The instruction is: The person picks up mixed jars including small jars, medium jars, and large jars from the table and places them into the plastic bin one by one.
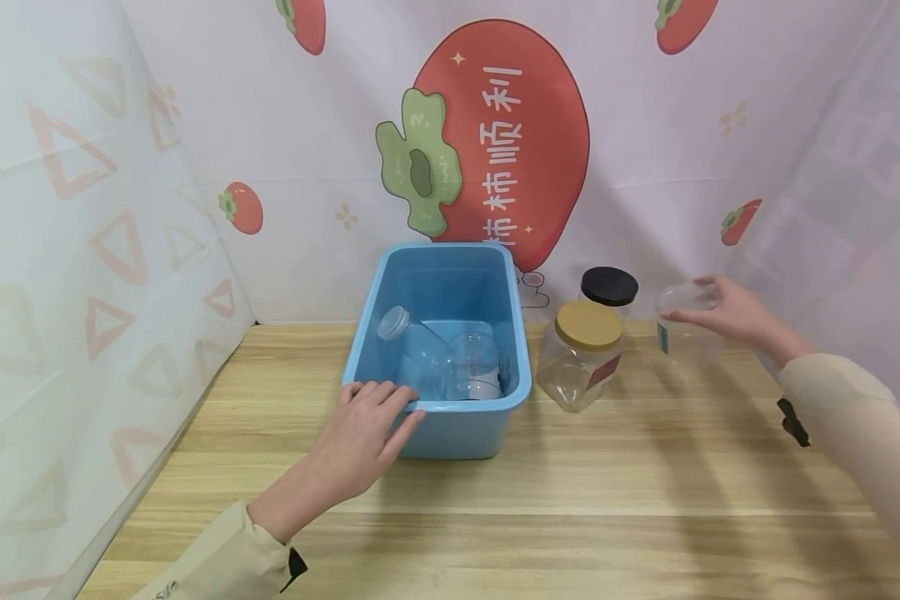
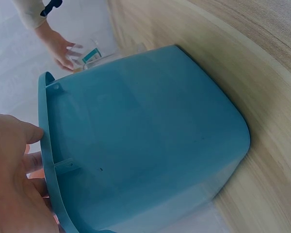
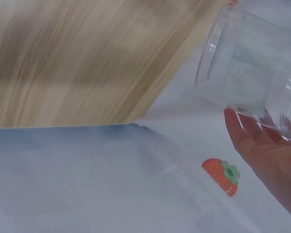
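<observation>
My left hand grips the near rim of a blue plastic bin, thumb outside and fingers over the edge, as the left wrist view shows. Two clear plastic containers lie inside: a bottle with a clear cap and a jar with a white label. At the right, my right hand holds a clear plastic jar with a small teal label, thumb on one side and fingers on the other. In the right wrist view this jar is tilted and hangs over the wooden table's edge area.
Between the bin and my right hand stand a clear jar with a mustard-yellow lid and, behind it, a jar with a black lid. The wooden table meets a persimmon-printed cloth backdrop, with cloth on both sides.
</observation>
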Available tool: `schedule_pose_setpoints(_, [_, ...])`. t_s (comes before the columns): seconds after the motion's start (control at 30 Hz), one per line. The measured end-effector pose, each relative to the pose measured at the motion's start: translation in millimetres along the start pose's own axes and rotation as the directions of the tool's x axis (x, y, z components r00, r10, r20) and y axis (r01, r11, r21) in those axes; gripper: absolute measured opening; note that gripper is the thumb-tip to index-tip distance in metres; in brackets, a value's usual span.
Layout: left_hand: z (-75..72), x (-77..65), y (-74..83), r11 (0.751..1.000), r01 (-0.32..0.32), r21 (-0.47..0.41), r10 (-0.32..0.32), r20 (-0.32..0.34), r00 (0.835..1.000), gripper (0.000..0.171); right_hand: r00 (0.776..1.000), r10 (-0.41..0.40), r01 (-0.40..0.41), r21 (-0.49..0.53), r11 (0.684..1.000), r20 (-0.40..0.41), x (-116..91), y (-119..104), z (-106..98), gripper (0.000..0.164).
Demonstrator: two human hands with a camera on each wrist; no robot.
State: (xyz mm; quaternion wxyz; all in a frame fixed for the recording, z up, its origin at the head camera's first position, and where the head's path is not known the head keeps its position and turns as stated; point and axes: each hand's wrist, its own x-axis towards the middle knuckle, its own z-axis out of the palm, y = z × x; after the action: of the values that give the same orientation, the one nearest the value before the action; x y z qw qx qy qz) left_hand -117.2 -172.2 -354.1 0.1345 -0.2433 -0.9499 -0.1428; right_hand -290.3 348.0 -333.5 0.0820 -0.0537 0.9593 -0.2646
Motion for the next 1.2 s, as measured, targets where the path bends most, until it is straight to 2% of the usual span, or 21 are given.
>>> schedule_pose_setpoints(0.43, [0.6,0.0,-0.4,1.000,-0.010,0.006,0.010,-0.014,1.000,0.020,1.000,-0.017,0.016,-0.062,0.998,-0.010,-2,-11,-20,0.107])
schedule_pose_setpoints(0.77, [0.3,0.5,0.1,1.000,-0.004,0.000,0.004,-0.008,1.000,0.020,1.000,-0.020,0.021,-0.070,0.997,0.002,1,-27,-34,0.109])
schedule_pose_setpoints(1.2, [0.5,0.6,0.5,1.000,0.000,-0.001,0.000,-0.002,1.000,0.020,0.999,-0.034,0.032,-0.077,0.997,-0.023,6,-50,-46,0.110])
